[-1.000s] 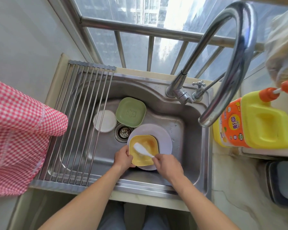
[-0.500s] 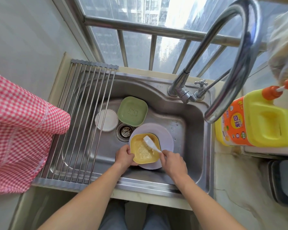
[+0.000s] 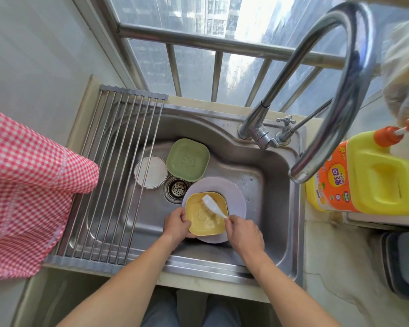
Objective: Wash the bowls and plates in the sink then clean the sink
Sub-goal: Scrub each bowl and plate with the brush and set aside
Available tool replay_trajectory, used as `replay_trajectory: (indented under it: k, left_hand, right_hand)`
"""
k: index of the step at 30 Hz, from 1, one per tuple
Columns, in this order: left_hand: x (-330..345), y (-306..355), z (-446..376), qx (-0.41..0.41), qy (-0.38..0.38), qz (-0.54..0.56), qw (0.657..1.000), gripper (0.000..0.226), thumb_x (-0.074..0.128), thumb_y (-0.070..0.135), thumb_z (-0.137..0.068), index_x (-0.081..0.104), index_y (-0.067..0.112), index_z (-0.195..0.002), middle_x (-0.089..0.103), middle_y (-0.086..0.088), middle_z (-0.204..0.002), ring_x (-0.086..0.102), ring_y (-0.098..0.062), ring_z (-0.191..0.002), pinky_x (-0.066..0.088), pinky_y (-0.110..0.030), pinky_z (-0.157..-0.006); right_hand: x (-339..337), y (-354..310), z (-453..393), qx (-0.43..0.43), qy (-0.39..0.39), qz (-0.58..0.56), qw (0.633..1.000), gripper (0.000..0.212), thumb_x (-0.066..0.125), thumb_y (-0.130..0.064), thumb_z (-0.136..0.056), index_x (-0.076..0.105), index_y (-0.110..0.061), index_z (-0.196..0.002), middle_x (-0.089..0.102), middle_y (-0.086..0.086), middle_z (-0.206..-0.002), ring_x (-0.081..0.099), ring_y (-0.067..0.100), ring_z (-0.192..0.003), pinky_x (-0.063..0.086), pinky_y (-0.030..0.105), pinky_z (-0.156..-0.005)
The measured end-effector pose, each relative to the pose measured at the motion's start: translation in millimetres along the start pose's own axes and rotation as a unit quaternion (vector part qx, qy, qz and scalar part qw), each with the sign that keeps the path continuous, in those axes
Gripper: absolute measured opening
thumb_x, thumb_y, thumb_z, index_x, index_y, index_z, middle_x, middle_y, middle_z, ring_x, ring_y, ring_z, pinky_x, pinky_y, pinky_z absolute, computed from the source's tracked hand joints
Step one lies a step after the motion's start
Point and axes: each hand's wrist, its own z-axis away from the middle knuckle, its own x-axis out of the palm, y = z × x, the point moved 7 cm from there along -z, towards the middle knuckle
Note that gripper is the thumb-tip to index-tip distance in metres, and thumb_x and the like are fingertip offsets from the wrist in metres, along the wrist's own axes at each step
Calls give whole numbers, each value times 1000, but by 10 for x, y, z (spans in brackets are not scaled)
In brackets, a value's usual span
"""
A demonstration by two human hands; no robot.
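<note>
In the steel sink point(image 3: 276, 185), the left hand point(image 3: 176, 224) curls its fingers round the near-left rim of the yellow bowl point(image 3: 196, 223), which rests on a lilac plate point(image 3: 234, 197). The right hand point(image 3: 243, 228) grips a white brush point(image 3: 213, 205), bristles in the foamy bowl. Farther left lie a green dish point(image 3: 188, 159) and a white plate point(image 3: 150, 172).

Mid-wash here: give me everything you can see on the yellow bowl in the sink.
The yellow bowl is square with rounded corners, plastic-looking, upright and slightly tilted, resting on a pale lilac plate beside the drain. White suds cover part of its inside. The left hand grips its left rim. The right hand holds a white brush whose bristles press into the bowl's upper middle.
</note>
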Motion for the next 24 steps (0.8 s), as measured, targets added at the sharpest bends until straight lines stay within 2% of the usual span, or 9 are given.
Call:
replay_trajectory:
  k: [2,6,9,11,14,17,20,24]
  left_hand:
    - [5,-12,-9,-2,-4,3,1000,12,52,-12,-79,44,-3,-81,40,-8,-77,55,-25,-70,62,-42,-56]
    - [13,-18,-6,-2,-4,8,1000,13,52,-11,-79,43,-2,-80,39,-7,-78,56,-24,-69,62,-39,-55]
    - [-33,-17,5,-9,16,16,1000,29,57,-10,-79,38,11,-74,39,-7,-76,55,-23,-66,61,-38,-53]
    - [-40,-34,-10,-17,16,21,1000,30,56,-10,-77,37,13,-74,41,-6,-76,58,-25,-66,62,-41,-53]
    - [-29,-16,-5,-16,9,21,1000,29,54,-9,-76,36,13,-73,42,-6,-77,68,-37,-72,61,-41,-52]
    - [-16,10,17,-11,11,25,1000,29,53,-10,-77,35,13,-74,42,-7,-77,70,-43,-81,60,-38,-50]
    - [-8,31,21,-2,5,18,1000,29,53,-11,-77,37,12,-73,42,-8,-76,67,-38,-76,61,-40,-51]
    - [-16,2,23,-7,1,10,1000,30,54,-12,-77,37,13,-71,43,-7,-76,61,-26,-66,61,-42,-53]
  right_hand:
    - [-4,-17,19,7,5,9,1000,36,38,-48,-105,66,-26,-106,72,12,-99,66,40,-97,52,41,-78]
    - [125,-200,74,-56,-71,-10,996,34,40,-48,-103,68,-29,-109,71,8,-102,64,36,-100,46,37,-75]
    - [118,-117,100,-71,-102,1,992,36,42,-51,-100,69,-29,-108,71,6,-100,64,35,-98,53,37,-77]
    - [83,1,118,-73,-116,18,990,37,43,-54,-98,70,-31,-110,72,5,-100,65,34,-97,55,39,-80]
    - [-48,155,50,-53,-84,46,994,35,43,-51,-98,70,-30,-107,73,8,-101,66,36,-96,51,38,-78]
    - [-164,182,-64,1,-31,49,998,35,43,-47,-100,70,-26,-104,73,11,-100,66,39,-97,50,38,-77]
    - [-93,-23,-89,12,-14,25,1000,36,42,-45,-102,69,-23,-102,72,12,-100,66,40,-97,50,38,-76]
    - [114,-307,23,-22,-61,-27,998,35,43,-47,-102,70,-24,-100,70,11,-98,64,39,-97,49,38,-76]
